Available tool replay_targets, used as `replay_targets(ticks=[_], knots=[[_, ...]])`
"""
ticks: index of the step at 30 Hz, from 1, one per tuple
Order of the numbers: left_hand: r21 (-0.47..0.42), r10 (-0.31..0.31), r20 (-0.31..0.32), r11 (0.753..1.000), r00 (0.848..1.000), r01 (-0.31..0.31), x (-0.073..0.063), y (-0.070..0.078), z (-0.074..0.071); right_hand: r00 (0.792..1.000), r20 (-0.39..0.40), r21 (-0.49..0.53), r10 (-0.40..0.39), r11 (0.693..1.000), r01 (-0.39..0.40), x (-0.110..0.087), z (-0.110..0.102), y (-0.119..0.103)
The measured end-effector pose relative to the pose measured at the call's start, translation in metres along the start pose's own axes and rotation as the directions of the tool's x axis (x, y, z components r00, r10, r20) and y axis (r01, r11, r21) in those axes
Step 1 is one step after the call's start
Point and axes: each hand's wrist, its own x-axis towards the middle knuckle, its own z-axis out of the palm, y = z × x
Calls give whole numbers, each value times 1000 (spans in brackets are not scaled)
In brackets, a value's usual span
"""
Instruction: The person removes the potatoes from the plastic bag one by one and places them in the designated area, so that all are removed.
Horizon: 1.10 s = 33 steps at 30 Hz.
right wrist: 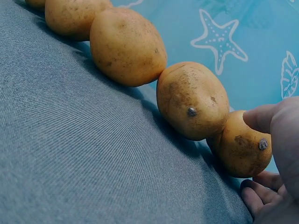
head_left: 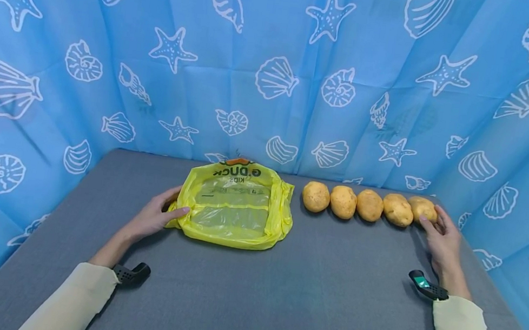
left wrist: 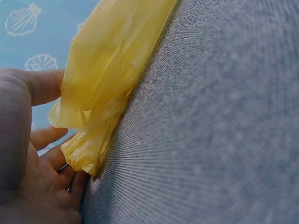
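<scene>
A yellow plastic bag (head_left: pixel 227 231) with a see-through panel and "G.DUCK KIDS" print lies left of centre on the grey table. My left hand (head_left: pixel 153 217) holds its left end, thumb over the front and fingers behind; the left wrist view shows a bunched yellow corner (left wrist: pixel 86 149) between them. Several potatoes stand in a row to the right of the bag. At the row's right end, my right hand (head_left: pixel 444 242) grips the last potato (right wrist: pixel 243 144), thumb on the near side and fingers around its outer side. The neighbouring potato (right wrist: pixel 191 100) touches it.
A blue curtain (head_left: pixel 279 36) with white shells and starfish hangs behind the table and along both sides. The grey tabletop (head_left: pixel 277 308) stretches from the bag and potatoes toward me. Each wrist wears a black band, such as the right band (head_left: pixel 428 287).
</scene>
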Motion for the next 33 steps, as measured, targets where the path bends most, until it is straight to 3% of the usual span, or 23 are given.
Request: replay_targets(ticks=[13,22,26,33], knots=[[10,4,-4,1000,1000,-4,2,-1,0,999,-23,12,31,999,-31,2,1,1],[-10,4,-3,1000,1000,-4,2,-1,1,994,-93,32,62,998,-60,0,0,0],[-23,4,-18,1000,1000,-4,2,-1,2,987,-158,10,13,1000,-12,-1,-2,-3],[-15,-34,-73,999,997,33,3,0,5,959,-233,-110,-163,984,141,-14,0,-21]])
